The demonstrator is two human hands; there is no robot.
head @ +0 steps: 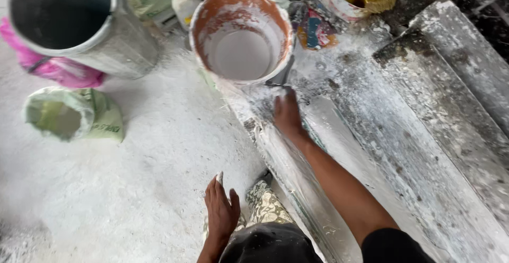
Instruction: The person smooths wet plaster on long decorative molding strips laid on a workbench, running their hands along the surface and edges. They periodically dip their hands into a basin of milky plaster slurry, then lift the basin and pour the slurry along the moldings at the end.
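Floor (pixel 132 189): covered in white powder or plaster dust, wide and open on the left side.

Long moulds or troughs (pixel 424 136): several grey, plaster-crusted channels run diagonally from upper right toward the lower centre. The nearest one (pixel 286 162) has its upper end just below the bucket; its raised edges bound the right hand's path on both sides.

Metal drum (pixel 79 24): top left, tilted, dark inside. Pink bag (pixel 58 69) lies under it; an open green sack (pixel 74 117) sits just below on the floor.

Orange bucket (pixel 241 35): top centre, holding white slurry, inner wall smeared. It stands at the head of the near trough.

Right hand (pixel 287 115): arm stretched forward, fingers curled at the trough's end, just below the bucket rim. It seems closed on a small dark tool, but what it grips I cannot tell.

Left hand (pixel 221 210): open, fingers together, holding nothing, resting by the patterned knee (pixel 265 204).

Judgement: the work looks to be at the spreading or scraping stage at the trough head. Next move needs care at the bucket rim, which stands close; free room lies back along the trough.
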